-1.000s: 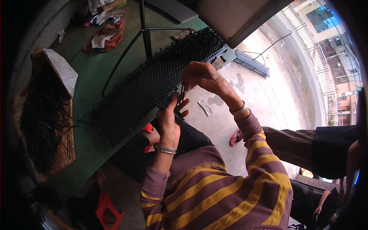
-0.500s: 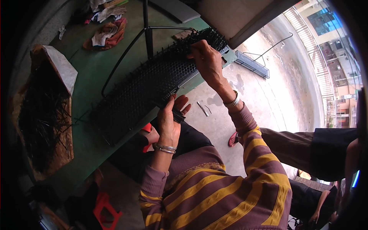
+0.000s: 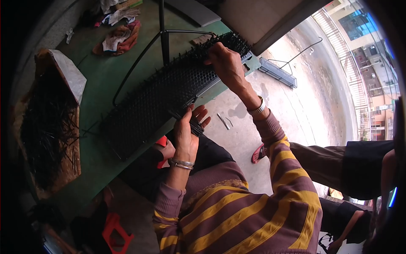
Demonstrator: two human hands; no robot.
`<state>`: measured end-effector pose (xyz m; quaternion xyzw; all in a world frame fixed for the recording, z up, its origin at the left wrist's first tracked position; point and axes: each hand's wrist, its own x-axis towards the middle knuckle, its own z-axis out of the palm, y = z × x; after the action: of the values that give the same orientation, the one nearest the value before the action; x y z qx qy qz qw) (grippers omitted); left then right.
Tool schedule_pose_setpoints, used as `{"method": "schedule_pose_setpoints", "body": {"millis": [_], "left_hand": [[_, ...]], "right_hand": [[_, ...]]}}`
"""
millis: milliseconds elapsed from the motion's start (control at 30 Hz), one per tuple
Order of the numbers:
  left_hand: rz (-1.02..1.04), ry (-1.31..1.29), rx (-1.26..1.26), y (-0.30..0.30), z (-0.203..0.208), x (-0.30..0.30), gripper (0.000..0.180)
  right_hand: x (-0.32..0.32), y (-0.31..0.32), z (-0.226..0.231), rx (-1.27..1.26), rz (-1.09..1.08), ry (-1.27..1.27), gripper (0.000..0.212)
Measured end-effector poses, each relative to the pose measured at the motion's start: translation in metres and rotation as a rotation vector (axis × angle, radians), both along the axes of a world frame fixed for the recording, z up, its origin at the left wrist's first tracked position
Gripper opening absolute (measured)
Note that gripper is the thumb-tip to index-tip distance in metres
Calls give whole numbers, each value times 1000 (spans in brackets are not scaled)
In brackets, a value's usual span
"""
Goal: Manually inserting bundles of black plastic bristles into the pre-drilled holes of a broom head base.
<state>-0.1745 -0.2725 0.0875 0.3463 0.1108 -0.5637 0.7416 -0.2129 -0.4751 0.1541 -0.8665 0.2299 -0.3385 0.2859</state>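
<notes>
A long black perforated panel lies slantwise along the front of the green table. Dark bristle-like strips stand up thickly on its far right end and along its back edge. Over that end is my right hand, its fingers pinched at the holes beside the bristles; whatever they pinch is too small to make out. Lower down, at the panel's near edge, my left hand is turned palm up, its thumb closed over a bundle of thin black strips.
An opened carton on the left holds a heap of loose black strips. A black metal stand rises behind the panel. Crumpled cloths lie at the back. Another person's legs are close on the right. A red stool stands lower left.
My right hand has shifted slightly left and up along the bristled end. My left hand stays at the panel's near edge, the black strips in it fanned a little differently.
</notes>
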Motion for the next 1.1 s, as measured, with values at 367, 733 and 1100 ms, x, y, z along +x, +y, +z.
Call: {"method": "schedule_pose_setpoints", "body": {"millis": [367, 733, 1100], "left_hand": [[21, 2, -25, 2, 0, -1, 21], [-36, 12, 48, 3, -3, -2, 24], [29, 12, 81, 6, 0, -2, 19]], "right_hand": [[-1, -9, -1, 64, 21, 61, 4], [17, -13, -16, -358, 113, 117, 8], [8, 0, -28, -348, -125, 117, 6]]}}
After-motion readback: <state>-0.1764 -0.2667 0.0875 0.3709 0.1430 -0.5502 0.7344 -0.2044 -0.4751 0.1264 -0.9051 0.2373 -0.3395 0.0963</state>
